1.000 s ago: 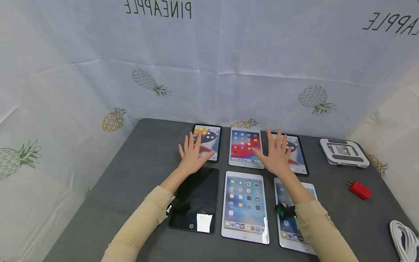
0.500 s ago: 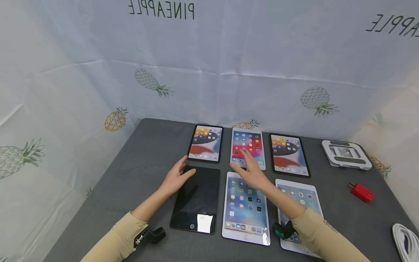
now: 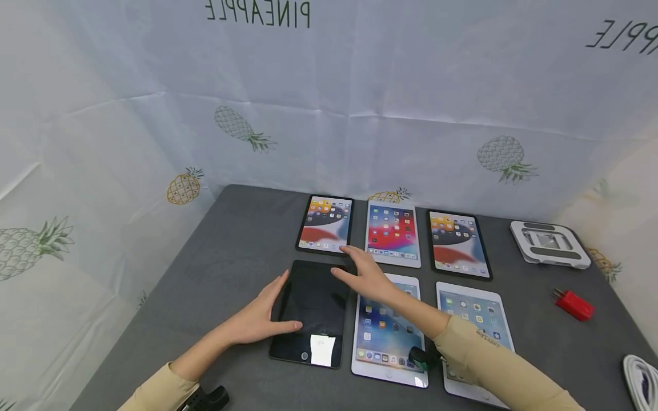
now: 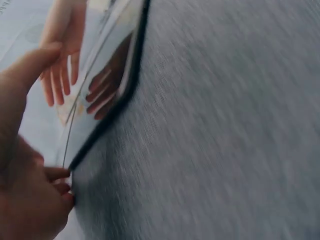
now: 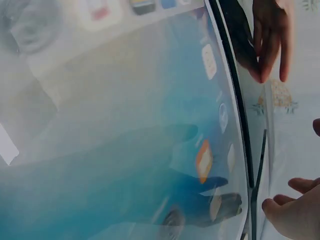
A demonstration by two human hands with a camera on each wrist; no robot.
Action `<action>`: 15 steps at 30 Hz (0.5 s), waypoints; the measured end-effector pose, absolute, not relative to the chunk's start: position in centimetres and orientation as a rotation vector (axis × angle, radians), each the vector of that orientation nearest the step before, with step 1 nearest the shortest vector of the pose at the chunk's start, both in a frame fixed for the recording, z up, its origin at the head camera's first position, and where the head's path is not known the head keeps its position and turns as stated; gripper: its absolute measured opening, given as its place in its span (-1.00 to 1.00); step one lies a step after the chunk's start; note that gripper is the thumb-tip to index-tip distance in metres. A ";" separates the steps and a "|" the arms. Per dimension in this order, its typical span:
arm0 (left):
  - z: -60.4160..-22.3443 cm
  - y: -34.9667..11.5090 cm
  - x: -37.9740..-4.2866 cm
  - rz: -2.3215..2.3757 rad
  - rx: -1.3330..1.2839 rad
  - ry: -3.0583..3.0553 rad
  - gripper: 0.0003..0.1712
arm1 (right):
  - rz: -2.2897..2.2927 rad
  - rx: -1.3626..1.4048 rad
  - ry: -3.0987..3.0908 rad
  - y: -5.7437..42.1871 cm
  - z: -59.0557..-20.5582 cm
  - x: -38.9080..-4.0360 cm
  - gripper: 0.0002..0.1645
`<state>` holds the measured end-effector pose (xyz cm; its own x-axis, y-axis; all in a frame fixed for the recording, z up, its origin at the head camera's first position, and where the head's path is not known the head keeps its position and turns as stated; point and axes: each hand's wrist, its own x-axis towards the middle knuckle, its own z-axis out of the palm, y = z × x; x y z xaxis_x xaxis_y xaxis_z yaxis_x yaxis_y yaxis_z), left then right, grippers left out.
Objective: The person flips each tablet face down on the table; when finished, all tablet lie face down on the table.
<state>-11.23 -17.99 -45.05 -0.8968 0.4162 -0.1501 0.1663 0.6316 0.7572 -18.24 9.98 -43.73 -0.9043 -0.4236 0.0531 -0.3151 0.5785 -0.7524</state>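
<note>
A black tablet point(image 3: 313, 305), its screen dark and glossy, lies at the front left of a two-row group. My left hand point(image 3: 257, 319) is at its left edge, thumb extended over the screen. In the left wrist view, the left fingertips point(image 4: 65, 182) meet the tablet's rim while the thumb stands apart above. My right hand point(image 3: 367, 277) is at the tablet's upper right corner, fingers loosely extended and holding nothing. Below the right forearm lies a white tablet point(image 3: 388, 357) with a lit blue screen, partly covered by that arm.
Behind stand in a row a black-rimmed tablet point(image 3: 325, 224), a white tablet point(image 3: 393, 231) and another black-rimmed tablet point(image 3: 459, 244). Another white tablet point(image 3: 475, 302) lies front right under the sleeve. Further right are a folded stand point(image 3: 550, 244), a red plug adapter point(image 3: 574, 305) and a coiled white cable point(image 3: 642, 379).
Both hands have come back from above the rear row. The left has slid down to the black tablet's left edge; the right has swung left to its upper right corner.
</note>
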 end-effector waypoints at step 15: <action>-45.8 -20.0 -9.9 0.942 0.912 2.489 0.58 | -1.084 -0.779 2.681 8.1 -44.0 -19.2 -0.41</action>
<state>-9.92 -20.01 -45.79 -0.7421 0.6662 -0.0742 0.4499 0.5771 0.6815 -19.19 8.08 -43.97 -0.8546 -0.5162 0.0564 -0.4104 0.6049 -0.6824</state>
